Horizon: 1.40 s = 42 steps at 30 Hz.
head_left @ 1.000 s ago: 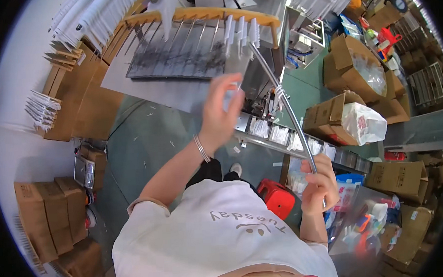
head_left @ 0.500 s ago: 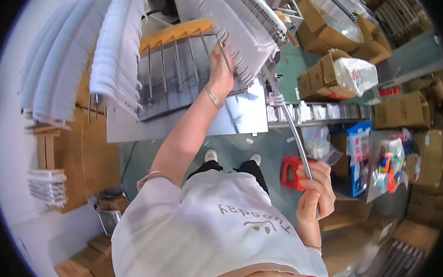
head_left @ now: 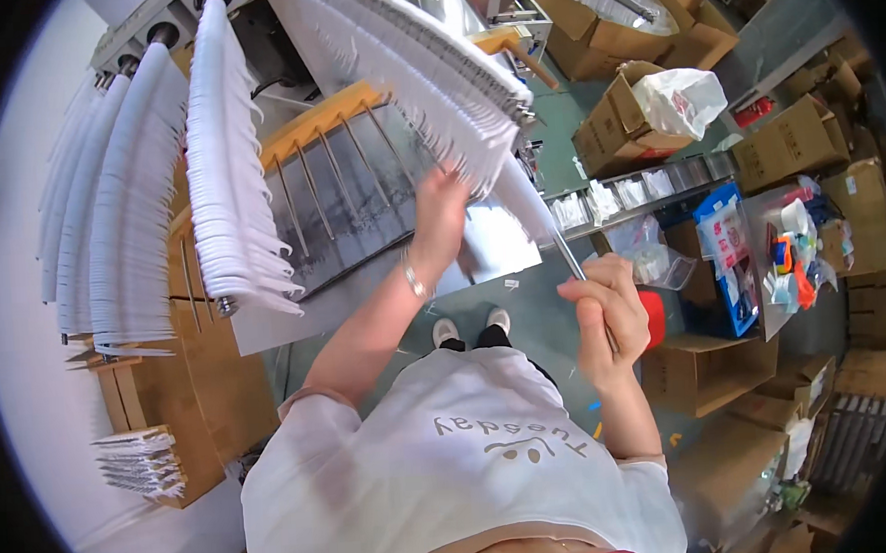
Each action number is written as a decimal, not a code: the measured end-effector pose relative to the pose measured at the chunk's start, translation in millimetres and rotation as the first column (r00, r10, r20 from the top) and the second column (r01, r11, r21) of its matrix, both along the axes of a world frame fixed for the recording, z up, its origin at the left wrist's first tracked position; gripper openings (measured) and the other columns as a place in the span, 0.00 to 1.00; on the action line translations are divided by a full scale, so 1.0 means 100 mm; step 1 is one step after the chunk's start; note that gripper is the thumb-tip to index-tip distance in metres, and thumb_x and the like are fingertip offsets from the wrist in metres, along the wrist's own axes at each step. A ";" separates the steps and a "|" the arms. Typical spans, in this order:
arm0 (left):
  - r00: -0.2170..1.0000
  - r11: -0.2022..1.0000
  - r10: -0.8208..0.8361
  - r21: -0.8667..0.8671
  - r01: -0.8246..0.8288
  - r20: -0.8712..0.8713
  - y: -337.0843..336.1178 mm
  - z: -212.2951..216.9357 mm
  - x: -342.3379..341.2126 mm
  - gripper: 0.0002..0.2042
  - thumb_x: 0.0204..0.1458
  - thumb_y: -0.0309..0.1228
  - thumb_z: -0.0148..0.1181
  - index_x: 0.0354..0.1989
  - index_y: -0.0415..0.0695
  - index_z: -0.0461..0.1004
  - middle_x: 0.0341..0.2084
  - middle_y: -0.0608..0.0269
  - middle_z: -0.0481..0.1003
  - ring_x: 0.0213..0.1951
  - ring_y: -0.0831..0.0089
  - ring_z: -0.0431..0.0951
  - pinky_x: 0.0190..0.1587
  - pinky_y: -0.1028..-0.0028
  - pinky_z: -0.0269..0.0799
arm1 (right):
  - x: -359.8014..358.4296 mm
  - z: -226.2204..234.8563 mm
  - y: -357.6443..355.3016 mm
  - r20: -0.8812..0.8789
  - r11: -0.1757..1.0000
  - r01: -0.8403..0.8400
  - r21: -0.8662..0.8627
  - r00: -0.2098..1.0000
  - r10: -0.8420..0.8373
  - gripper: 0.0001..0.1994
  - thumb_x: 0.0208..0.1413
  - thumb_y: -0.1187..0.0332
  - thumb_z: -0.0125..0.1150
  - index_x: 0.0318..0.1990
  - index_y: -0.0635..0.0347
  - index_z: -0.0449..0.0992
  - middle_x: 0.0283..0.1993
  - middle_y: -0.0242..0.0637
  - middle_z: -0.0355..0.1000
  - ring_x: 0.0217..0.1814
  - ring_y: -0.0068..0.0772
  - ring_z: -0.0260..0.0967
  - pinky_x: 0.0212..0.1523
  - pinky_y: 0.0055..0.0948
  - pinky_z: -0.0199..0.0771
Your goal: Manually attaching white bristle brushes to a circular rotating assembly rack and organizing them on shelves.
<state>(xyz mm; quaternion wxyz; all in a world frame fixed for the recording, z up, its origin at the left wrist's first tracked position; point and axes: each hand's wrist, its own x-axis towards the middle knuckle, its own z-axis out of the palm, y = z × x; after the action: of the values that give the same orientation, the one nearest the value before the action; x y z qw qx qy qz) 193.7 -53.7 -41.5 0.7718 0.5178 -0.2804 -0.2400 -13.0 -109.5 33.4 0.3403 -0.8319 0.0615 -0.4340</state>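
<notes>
My right hand (head_left: 610,313) is closed around the near end of a metal rod (head_left: 569,255), which slants up to the left. A blurred white stretch (head_left: 524,200) covers the rod just above its bare part. Beyond it hangs a long, dense row of thin white pieces (head_left: 423,87) with curved tips along the lower edge. My left hand (head_left: 440,217) is at the near end of this row, fingertips against or among the curved tips. Those fingers are blurred and partly hidden, so their grip does not show.
Under the row, a wooden bar with metal pegs (head_left: 319,118) lies over a dark-stained plate (head_left: 355,216) on a metal table (head_left: 276,330). More white rows (head_left: 227,168) hang at the left. Cardboard boxes (head_left: 610,123), a parts rail (head_left: 624,195) and a blue tray (head_left: 728,262) stand at the right.
The view has shifted. My right hand has come up and closer to the hanging row, and less bare rod shows between them. My left hand has come down to the row's near end.
</notes>
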 end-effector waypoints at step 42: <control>1.000 0.994 0.016 -0.105 -0.019 -0.022 -0.48 0.19 -0.62 0.14 0.61 0.29 0.42 0.46 0.34 0.71 0.38 0.60 0.75 0.41 0.78 0.72 0.48 0.78 0.64 | -0.78 -0.06 -0.31 0.195 0.996 0.000 0.093 0.981 -0.019 0.16 0.56 0.63 0.53 0.23 0.66 0.73 0.23 0.37 0.63 0.26 0.35 0.59 0.30 0.36 0.57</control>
<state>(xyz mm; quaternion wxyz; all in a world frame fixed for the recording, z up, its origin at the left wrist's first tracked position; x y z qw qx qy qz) 131.7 -102.0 -22.9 0.8031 0.4762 -0.2798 -0.2237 -91.3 -140.2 27.4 0.3806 -0.7685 0.0517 -0.5118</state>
